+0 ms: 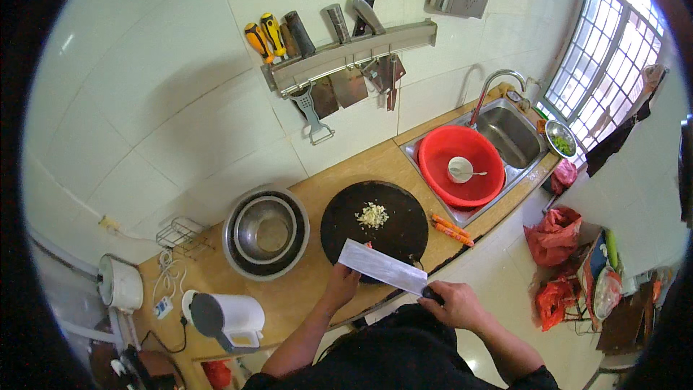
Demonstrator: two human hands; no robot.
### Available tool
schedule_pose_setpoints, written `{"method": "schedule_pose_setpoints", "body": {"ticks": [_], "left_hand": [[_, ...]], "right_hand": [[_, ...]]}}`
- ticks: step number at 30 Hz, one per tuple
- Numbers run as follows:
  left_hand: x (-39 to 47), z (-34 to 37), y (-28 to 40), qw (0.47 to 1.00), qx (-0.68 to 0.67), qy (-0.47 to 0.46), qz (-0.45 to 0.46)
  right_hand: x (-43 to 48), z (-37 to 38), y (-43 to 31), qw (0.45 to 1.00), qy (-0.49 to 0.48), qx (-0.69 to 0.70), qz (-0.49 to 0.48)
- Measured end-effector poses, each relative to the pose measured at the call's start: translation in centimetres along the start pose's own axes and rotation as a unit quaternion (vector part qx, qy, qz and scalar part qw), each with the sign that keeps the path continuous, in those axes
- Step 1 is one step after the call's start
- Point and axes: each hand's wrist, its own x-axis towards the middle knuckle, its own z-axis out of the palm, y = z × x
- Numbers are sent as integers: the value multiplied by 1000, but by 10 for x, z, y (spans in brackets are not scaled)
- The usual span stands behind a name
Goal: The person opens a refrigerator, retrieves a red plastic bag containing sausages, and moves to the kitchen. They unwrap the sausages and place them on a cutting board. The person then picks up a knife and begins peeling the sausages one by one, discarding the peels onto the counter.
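My right hand (pixel 455 303) grips the dark handle of a cleaver (pixel 383 268). Its broad blade lies slanted over the near edge of a round, dark chopping board (pixel 335 216). My left hand (pixel 343 285) is at the blade's far left end, with its fingers partly hidden under the steel; whether they hold anything is not visible. A small red piece (pixel 368 245) peeks out just beyond the blade. Chopped pale bits, probably garlic (pixel 372 215), form a small heap near the middle of the board.
Nested metal bowls (pixel 229 249) and a white electric kettle (pixel 243 314) stand to the left. Right of the board lie orange-red sticks (pixel 452 229), perhaps wrapped sausages. A red basin (pixel 433 157) holding a white cup (pixel 460 169) sits over the sink (pixel 511 135). Knives hang on a wall rack (pixel 352 53).
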Motion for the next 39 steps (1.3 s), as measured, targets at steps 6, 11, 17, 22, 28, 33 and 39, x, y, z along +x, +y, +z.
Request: {"method": "schedule_pose_setpoints", "body": {"ticks": [6, 11, 17, 22, 28, 33, 39], "left_hand": [[-1, 4, -8, 999, 40, -20, 29], [0, 4, -20, 999, 21, -20, 30], [3, 4, -35, 997, 58, 16, 50], [3, 3, -32, 999, 33, 0, 33], [9, -1, -26, 982, 162, 34, 89], [2, -10, -50, 985, 72, 152, -49], [-12, -13, -69, 982, 73, 172, -15]], "right_hand": [[1, -10, 2, 1000, -21, 11, 4], [14, -9, -2, 999, -33, 18, -3], [8, -12, 6, 1000, -8, 27, -3], [20, -8, 8, 999, -25, 35, -6], [15, -8, 18, 998, -15, 56, -21], [30, 22, 51, 993, 88, 37, 63], [137, 103, 126, 964, 182, -90, 170]]}}
